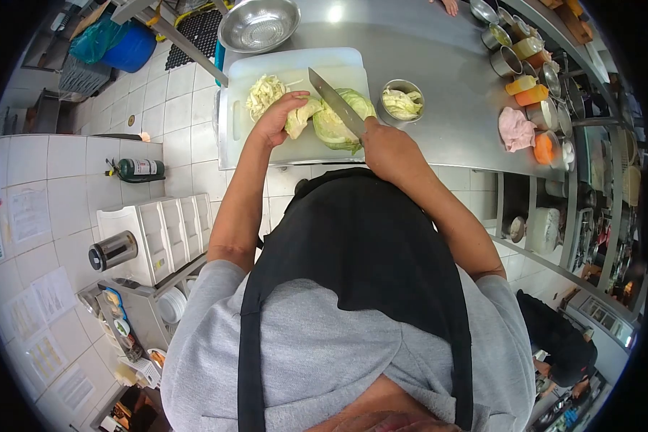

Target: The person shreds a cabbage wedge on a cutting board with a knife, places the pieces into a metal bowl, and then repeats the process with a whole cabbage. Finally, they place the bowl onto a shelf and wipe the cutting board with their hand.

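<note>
My left hand (276, 121) is closed around a pale cabbage piece (303, 117) above the cutting board (295, 63). My right hand (391, 150) grips a large kitchen knife (336, 103), whose blade points up and to the left. Under the blade lies a big cut cabbage (333, 131), pale on its cut side and green at the outer leaves. A heap of shredded cabbage (265, 96) sits at the board's left. To the right of the board stands a metal container (386, 108) with cabbage pieces inside. The knife handle is hidden in my fist.
A perforated metal bowl (259, 25) stands behind the board on the steel table (446, 86). Along the right edge are several containers, orange-filled bottles (531, 95) and a pink cloth (517, 129). Another person's hand (450, 6) rests at the far edge; a person in black (558, 338) is lower right.
</note>
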